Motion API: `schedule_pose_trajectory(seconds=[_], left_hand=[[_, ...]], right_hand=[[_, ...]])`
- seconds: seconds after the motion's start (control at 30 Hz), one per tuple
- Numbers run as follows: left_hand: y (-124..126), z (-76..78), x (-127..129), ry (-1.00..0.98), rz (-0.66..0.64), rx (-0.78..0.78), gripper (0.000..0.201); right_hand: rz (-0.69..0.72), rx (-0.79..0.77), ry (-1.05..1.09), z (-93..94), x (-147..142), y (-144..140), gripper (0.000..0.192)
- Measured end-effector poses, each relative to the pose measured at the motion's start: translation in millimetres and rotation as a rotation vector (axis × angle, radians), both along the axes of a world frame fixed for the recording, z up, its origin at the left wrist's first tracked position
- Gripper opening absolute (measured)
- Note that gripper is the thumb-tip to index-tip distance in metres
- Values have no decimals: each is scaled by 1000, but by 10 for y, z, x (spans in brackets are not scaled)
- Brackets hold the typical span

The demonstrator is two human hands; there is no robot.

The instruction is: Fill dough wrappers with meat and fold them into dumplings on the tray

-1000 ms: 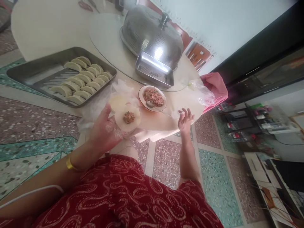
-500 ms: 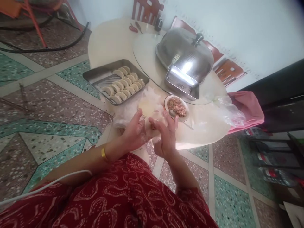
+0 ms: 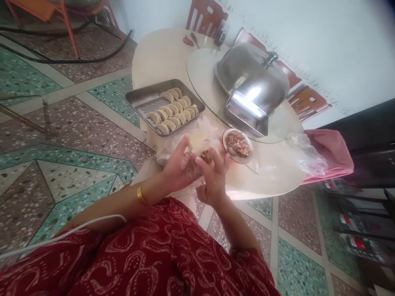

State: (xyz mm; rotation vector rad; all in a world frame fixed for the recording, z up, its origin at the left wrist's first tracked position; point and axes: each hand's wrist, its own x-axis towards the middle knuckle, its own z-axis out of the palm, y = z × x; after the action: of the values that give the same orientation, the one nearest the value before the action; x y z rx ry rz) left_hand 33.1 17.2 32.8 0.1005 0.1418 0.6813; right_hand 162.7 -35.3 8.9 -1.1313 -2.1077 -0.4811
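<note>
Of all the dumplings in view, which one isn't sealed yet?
The dumpling held between the left hand and right hand: its filling shows. Those in the metal tray are folded shut, in rows.

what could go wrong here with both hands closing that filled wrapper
1. The filling sits exposed near the edge of the dumpling wrapper; pinching there could squeeze meat into the seam.
2. The left hand and right hand work near the table edge, so a dropped wrapper may hit the floor.
3. The right hand is close to the filling bowl and could bump it.
</note>
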Motion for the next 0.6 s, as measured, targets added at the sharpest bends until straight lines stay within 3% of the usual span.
schedule_pose_trajectory(seconds=[0.6], left_hand=[[28,127,-89,52,60,67,71]], right_hand=[[9,58,-20,-138,-52,-63,44]])
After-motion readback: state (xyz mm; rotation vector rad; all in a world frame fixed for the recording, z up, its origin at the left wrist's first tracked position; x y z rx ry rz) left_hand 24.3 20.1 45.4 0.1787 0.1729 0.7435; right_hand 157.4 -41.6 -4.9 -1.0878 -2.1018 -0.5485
